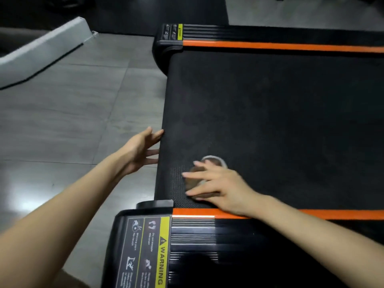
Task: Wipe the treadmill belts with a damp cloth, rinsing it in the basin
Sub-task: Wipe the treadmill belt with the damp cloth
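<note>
Right hand [218,183] flat, fingers straight, pressing cloth [209,163] on belt [270,111] rear corner. Left hand [143,148] open at belt's end. Most belt beyond looks unwiped; basin unseen.

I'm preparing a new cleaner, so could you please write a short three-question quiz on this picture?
1. True or false: the right hand presses the cloth flat on the belt.
2. Fill in: the stripes along the belt's sides are ____.
3. Where are the left hand's fingers? A) at the belt's end edge B) on the cloth C) on a stripe

Key: 1 true; 2 orange; 3 A
</note>
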Motion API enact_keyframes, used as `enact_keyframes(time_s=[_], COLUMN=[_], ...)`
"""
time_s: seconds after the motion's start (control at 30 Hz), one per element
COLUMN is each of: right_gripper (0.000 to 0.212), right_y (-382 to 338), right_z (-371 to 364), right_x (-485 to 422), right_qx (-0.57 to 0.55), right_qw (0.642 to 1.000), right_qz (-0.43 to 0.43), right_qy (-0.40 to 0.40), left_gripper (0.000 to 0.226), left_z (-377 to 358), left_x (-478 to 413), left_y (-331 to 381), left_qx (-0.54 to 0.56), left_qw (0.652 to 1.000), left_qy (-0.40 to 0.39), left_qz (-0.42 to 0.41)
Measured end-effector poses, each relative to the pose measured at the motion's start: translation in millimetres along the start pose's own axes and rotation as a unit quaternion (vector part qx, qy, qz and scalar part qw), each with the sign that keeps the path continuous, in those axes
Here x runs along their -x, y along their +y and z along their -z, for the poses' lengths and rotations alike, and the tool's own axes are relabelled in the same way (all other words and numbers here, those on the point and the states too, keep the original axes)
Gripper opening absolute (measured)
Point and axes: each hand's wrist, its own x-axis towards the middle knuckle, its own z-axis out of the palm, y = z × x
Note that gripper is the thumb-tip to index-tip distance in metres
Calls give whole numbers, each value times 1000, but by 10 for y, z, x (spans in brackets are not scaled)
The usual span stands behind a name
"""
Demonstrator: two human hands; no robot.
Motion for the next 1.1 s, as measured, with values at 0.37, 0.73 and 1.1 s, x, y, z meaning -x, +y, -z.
enact_keyframes(time_s=[0.37,0.73,1.1], right_gripper=[28,34,19], right_y=[502,252,1617], right_z=[50,-68,680], right_x=[-1544,-905,-2041], right_qx=[120,122,180], right_qw=[992,990,933], right_qz=[-3,72,-183], right_qy=[36,28,251], left_gripper=[47,42,51], left_z=[168,195,-426], left_x=[-304,-527,-1121], left_y=[327,230,647], left_qx=[38,-33,-293], left_qw=[991,968,921], left_qy=[124,241,196], left_qz=[-17,-57,-165])
